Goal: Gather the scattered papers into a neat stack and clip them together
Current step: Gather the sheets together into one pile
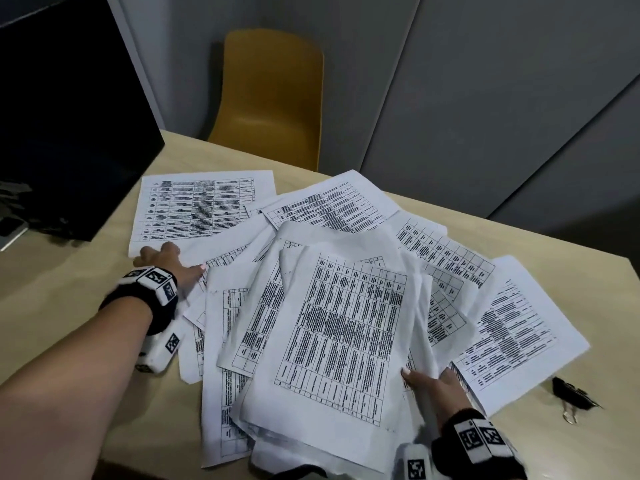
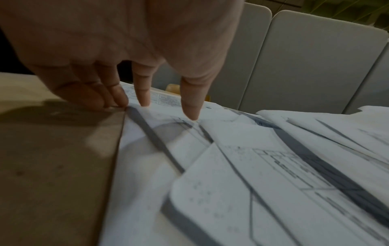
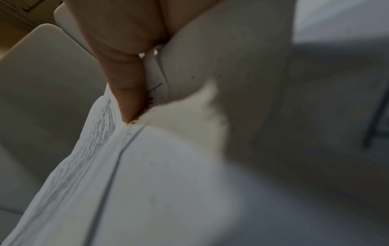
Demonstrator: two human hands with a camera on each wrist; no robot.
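The papers (image 1: 341,306), printed with tables, are lying fanned out in a loose, overlapping heap across the light wooden bench (image 1: 65,292). The left hand (image 1: 166,263) is reaching to the far-left side of that heap, its fingers (image 2: 145,93) stretched out straight and spread, the tips pressing down on the corner of the sheet at the heap's far-left edge (image 1: 197,209); it is gripping nothing. The right hand (image 1: 433,386) is sitting at the near-right side of the heap, pinching a bundle of sheets (image 3: 134,174) there, with the thumb (image 3: 130,93) lying on the top page and the other fingers tucked beneath, out of sight. A black binder clip (image 1: 571,398) is lying on the bench just right of the heap, apart from the sheets. A yellow chair (image 1: 273,98) is standing beyond the heap, against the grey wall panels (image 1: 485,98). A dark monitor (image 1: 65,112) is standing to the far left of the heap.
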